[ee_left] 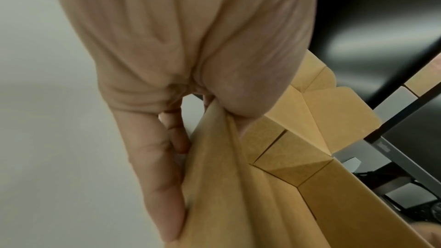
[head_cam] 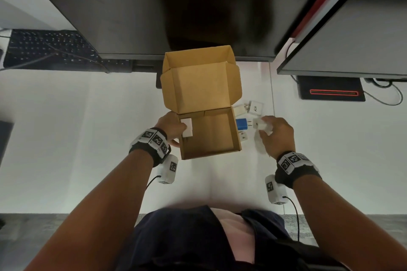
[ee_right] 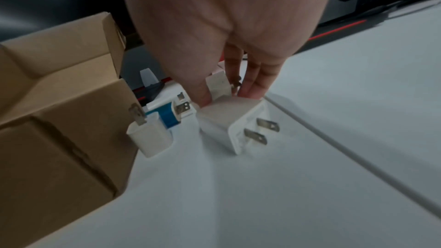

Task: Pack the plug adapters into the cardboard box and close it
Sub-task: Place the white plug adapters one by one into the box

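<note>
Seen from overhead on a white desk [head_cam: 88, 138]: cardboard box [head_cam: 211, 136] at centre, lid flaps standing open toward 12 o'clock, floor bare except for one white adapter [head_cam: 186, 127] at the box's 9 o'clock wall. Left hand [head_cam: 170, 127] pinching that wall [ee_left: 214, 157], thumb inside against the adapter, fingers [ee_left: 152, 167] outside. Right hand [head_cam: 275, 136], at the box's 3 o'clock, fingertips [ee_right: 253, 90] pinching a large white adapter [ee_right: 229, 125] on the desk, its two prongs facing the wrist camera. Between hand and box, a blue adapter [head_cam: 241, 124] and a small white adapter [ee_right: 150, 137] touching the box's outer wall. At 1 o'clock, two pale labelled items [head_cam: 248, 108], type unclear. Adapters surely counted: four, one boxed. Behind: two dark monitors [head_cam: 176, 6], one keyboard [head_cam: 48, 48].
</note>
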### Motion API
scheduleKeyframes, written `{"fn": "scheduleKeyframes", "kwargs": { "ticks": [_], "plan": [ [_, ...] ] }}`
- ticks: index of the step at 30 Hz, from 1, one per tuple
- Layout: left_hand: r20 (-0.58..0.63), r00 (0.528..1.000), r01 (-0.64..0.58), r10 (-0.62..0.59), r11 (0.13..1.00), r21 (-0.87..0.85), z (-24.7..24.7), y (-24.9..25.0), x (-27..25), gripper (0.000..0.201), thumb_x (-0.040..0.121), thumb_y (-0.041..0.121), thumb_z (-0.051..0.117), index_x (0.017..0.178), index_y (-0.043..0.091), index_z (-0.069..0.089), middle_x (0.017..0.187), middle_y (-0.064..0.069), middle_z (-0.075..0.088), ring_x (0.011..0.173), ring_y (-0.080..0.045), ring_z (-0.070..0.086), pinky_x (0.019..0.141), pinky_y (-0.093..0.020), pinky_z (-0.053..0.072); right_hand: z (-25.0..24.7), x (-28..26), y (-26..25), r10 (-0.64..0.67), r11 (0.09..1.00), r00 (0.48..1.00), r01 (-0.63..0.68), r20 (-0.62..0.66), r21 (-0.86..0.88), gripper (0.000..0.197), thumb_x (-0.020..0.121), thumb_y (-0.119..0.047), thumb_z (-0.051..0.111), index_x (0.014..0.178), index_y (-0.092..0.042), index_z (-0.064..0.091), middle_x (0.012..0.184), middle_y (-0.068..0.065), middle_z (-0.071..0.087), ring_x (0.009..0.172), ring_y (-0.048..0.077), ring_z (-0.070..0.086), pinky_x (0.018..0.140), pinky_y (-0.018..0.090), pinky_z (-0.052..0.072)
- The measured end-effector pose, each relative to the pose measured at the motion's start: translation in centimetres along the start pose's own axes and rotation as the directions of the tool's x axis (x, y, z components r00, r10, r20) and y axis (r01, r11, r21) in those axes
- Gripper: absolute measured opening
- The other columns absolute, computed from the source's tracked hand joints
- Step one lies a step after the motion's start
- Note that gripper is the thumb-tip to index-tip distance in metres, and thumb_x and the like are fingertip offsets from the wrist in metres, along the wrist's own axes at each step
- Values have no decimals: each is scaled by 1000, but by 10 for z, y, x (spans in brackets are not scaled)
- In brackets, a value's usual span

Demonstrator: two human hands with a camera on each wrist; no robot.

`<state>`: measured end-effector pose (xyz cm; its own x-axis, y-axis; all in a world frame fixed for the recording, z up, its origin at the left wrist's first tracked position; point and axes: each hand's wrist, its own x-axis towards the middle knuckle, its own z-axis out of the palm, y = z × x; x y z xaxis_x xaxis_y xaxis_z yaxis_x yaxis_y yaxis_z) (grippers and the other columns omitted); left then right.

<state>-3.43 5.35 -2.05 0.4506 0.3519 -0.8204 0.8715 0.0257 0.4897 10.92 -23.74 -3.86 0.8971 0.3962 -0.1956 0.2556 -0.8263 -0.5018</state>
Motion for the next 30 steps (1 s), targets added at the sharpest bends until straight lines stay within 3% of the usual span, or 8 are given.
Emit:
{"fn": "scheduleKeyframes", "kwargs": {
  "ticks": [2, 5, 8, 11, 16, 18, 23, 30],
  "plan": [
    [11, 1000, -3, 3, 1000, -7, -1, -1, 1, 28, 93, 3, 57, 119, 12, 61, 118, -14, 67, 106, -35, 70, 63, -46, 67, -5, -2, -5, -11, 996, 996, 19, -86, 86, 39, 81, -10, 78, 119, -11, 67, 118, 11, 64, 90, 24, 64, 83, 22, 53],
    [25, 1000, -3, 4, 1000, -31, -2, -2, 2, 27, 93, 4, 57, 117, 14, 62, 114, -11, 68, 101, -33, 71, 62, -44, 66, -12, -8, -30, -71, 971, 983, 107, -170, 214, 33, 79, -12, 83, 107, -12, 66, 110, 5, 62, 75, 23, 62, 63, 5, 44],
    [9, 1000, -12, 12, 999, -48, 1, -2, 3, 29, 94, 4, 57, 120, 14, 60, 113, -10, 63, 100, -31, 69, 61, -43, 66, -11, -15, -70, -178, 925, 975, 213, -135, 316, 31, 77, -24, 86, 98, -16, 64, 99, -1, 63, 63, 17, 59, 60, 9, 45],
    [8, 1000, -14, 15, 998, -55, 2, -3, 1, 32, 92, 3, 55, 121, 14, 62, 117, -12, 67, 101, -32, 70, 56, -39, 64, 6, -17, -104, -320, 925, 947, 309, 16, 222, 33, 76, -34, 85, 87, -24, 55, 90, -2, 61, 70, 15, 56, 63, 23, 48],
    [6, 999, -35, 36, 997, -62, 1, -3, -2, 32, 91, 4, 54, 119, 16, 61, 114, -12, 69, 99, -31, 71, 60, -43, 66, 56, -13, -128, -262, 958, 922, 285, 285, -39, 28, 79, -19, 79, 90, -21, 54, 92, 3, 63, 84, 22, 61, 75, 36, 53],
    [-3, 999, -40, 39, 998, -51, 2, -4, -3, 32, 90, 6, 54, 119, 16, 61, 113, -12, 68, 98, -31, 70, 61, -43, 66, 70, -15, -132, -224, 963, 931, 256, 288, -81, 25, 84, -19, 73, 102, -17, 56, 102, 7, 64, 92, 26, 63, 81, 39, 56],
    [-19, 998, -62, 62, 998, -4, 2, -5, -1, 30, 90, 8, 55, 119, 13, 63, 110, -13, 71, 95, -32, 74, 62, -45, 67, 83, -25, -133, -209, 973, 937, 229, 281, -37, 36, 93, -39, 60, 120, -19, 50, 123, 9, 52, 100, 27, 59, 81, 39, 55],
    [-32, 998, -60, 60, 998, -5, 4, -4, 0, 27, 92, 8, 56, 119, 13, 61, 108, -10, 69, 93, -30, 72, 57, -41, 66, 75, -23, -127, -166, 975, 951, 199, 263, -103, 36, 93, -40, 62, 120, -19, 54, 128, 8, 51, 96, 29, 63, 80, 44, 58]
  ]
}}
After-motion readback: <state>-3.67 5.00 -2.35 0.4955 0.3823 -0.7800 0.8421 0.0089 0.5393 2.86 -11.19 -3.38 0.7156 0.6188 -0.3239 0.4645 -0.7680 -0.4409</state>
